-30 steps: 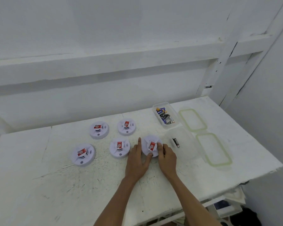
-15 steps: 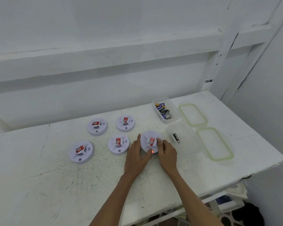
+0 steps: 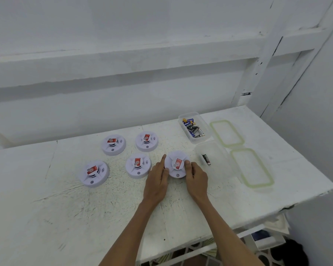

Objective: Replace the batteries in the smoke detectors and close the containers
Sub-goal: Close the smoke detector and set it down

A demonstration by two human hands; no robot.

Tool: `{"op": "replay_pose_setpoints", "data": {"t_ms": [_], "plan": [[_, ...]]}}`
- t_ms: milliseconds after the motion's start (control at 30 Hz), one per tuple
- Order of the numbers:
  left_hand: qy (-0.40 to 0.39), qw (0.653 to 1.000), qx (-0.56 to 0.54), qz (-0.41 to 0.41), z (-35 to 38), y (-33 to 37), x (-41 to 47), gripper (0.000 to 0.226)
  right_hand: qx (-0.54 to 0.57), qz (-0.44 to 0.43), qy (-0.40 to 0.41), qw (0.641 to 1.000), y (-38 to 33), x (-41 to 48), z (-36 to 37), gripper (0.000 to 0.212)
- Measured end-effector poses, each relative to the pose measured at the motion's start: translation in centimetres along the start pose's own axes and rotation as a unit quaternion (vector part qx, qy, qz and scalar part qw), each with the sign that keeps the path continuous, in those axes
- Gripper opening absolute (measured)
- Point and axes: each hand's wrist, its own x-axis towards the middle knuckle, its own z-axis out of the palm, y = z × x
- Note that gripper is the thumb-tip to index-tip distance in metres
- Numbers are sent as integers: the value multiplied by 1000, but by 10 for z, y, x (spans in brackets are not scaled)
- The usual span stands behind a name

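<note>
Both hands clasp one smoke detector from either side, the left hand against its left edge and the right hand with the thumb on its rim, on the white table. Four other detectors lie to its left. Just right, an open container holds a single battery; behind it stands another with many batteries. Two lids lie beside them.

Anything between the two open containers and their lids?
Nothing visible. Both lids lie flat on the table right beside the far container and near container, on their right, with no object between.
</note>
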Motion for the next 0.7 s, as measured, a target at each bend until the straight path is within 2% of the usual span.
{"op": "replay_pose_setpoints", "data": {"t_ms": [700], "plan": [[15, 1000, -11, 12, 1, -7, 2, 47, -21, -3, 3, 1000, 3, 1, 4, 42]]}}
